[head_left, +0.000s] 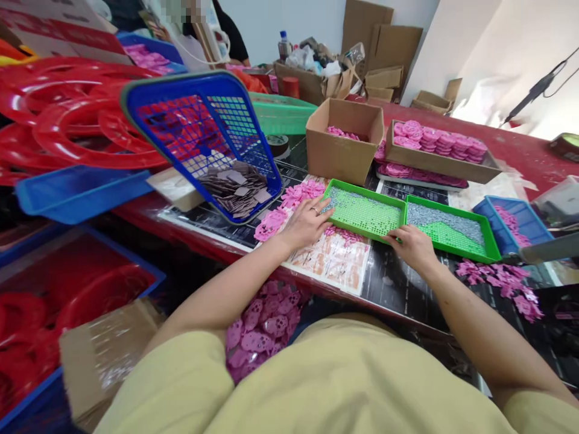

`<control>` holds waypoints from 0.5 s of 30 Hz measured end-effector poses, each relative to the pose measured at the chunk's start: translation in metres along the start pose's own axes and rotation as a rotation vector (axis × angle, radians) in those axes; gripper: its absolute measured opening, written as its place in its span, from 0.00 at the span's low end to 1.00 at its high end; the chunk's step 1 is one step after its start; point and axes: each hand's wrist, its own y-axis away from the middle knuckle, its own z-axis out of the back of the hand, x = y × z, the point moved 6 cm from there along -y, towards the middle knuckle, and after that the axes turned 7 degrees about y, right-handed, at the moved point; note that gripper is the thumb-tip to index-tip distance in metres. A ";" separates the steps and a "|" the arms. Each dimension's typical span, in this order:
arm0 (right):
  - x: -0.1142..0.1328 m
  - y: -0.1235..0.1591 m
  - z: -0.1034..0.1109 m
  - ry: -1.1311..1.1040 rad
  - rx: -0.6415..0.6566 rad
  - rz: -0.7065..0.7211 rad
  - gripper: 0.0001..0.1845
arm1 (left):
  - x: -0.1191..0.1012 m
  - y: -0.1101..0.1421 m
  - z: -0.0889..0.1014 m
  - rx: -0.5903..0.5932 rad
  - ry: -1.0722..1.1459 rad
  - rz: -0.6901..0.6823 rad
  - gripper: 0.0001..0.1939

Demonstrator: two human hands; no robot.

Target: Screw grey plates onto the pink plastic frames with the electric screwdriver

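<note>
A green tray (368, 212) with a dotted floor and small grey pieces in it lies on the dark table in front of me. My left hand (310, 223), with a ring on one finger, holds its left end near the front corner. At the tray's front right corner, my right hand (414, 246) pinches the rim between thumb and fingers. A second green tray (491, 244), partly filled with similar grey pieces, stands just right of the first. Pink flat pieces (271, 224) lie beside and behind my left hand. Under the first tray is a patterned sheet (346, 265).
A tilted blue basket (266, 175) holds grey flat pieces at left. Behind the trays stand a cardboard box (339, 147) and a shallow carton (438, 160) with pink stacks. A small blue bin (511, 223) is at right. Red rings (90, 135) pile at far left.
</note>
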 end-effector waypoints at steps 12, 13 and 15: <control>-0.010 -0.026 -0.027 -0.059 0.109 -0.129 0.17 | 0.045 -0.057 -0.027 0.087 -0.034 -0.100 0.14; -0.011 -0.024 -0.021 -0.071 0.106 -0.130 0.18 | 0.045 -0.056 -0.027 0.082 -0.036 -0.092 0.14; -0.019 -0.013 -0.005 -0.086 0.096 -0.134 0.20 | 0.040 -0.053 -0.024 0.057 -0.042 -0.079 0.16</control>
